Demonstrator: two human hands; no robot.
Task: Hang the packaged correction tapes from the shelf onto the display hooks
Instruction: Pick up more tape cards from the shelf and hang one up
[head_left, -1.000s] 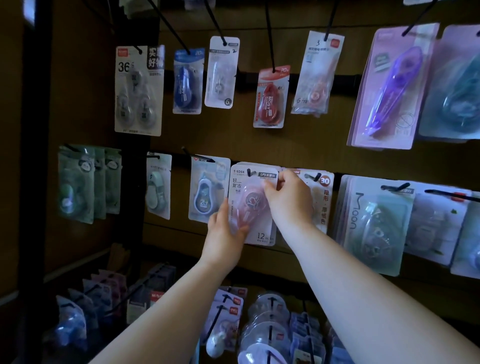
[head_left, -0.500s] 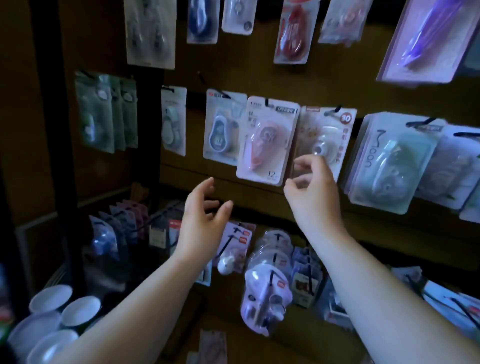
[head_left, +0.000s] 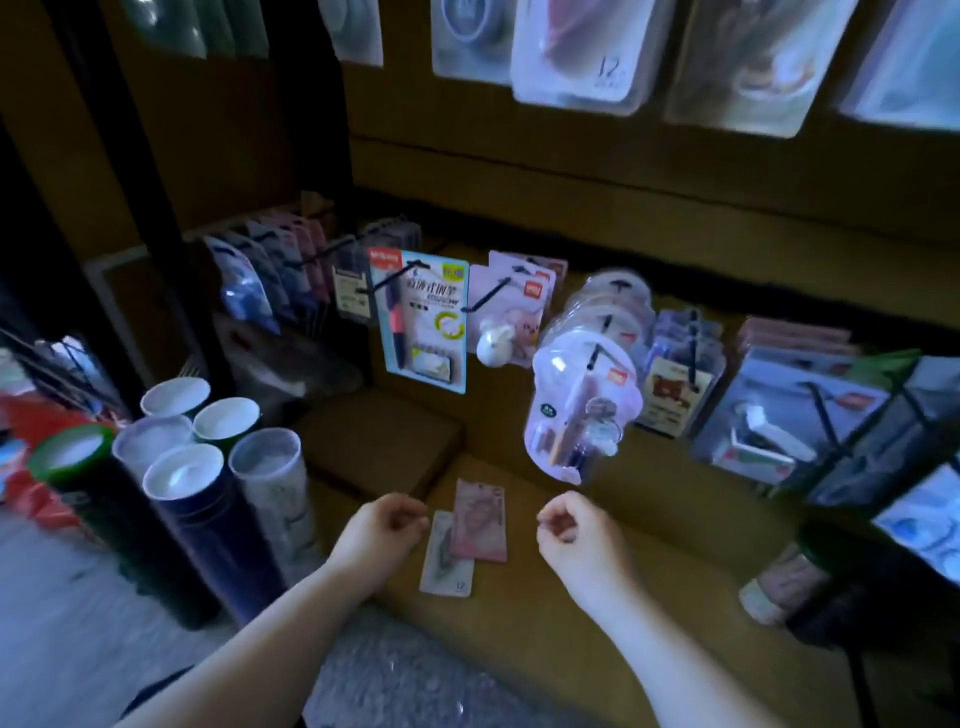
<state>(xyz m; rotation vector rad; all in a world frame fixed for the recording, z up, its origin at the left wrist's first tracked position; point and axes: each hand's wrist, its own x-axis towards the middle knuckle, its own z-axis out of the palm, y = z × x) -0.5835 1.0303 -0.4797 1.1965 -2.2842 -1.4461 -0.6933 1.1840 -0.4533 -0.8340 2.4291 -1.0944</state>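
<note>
Okay, your left hand (head_left: 384, 526) and right hand (head_left: 577, 531) hover loosely curled, empty, flanking two correction tapes (head_left: 479, 520) near the shelf (head_left: 571, 631) front edge.

Two packages (head_left: 480, 519) overlap on the shelf (head_left: 597, 587) before the hooks (head_left: 387, 279).

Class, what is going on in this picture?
A person's left hand and right hand hover empty, fingers loosely curled, over a brown shelf. Two flat packaged correction tapes lie between them, the pink pack overlapping the pale pack. Neither is picked up or hung yet; other packs hang on black display hooks.
</note>
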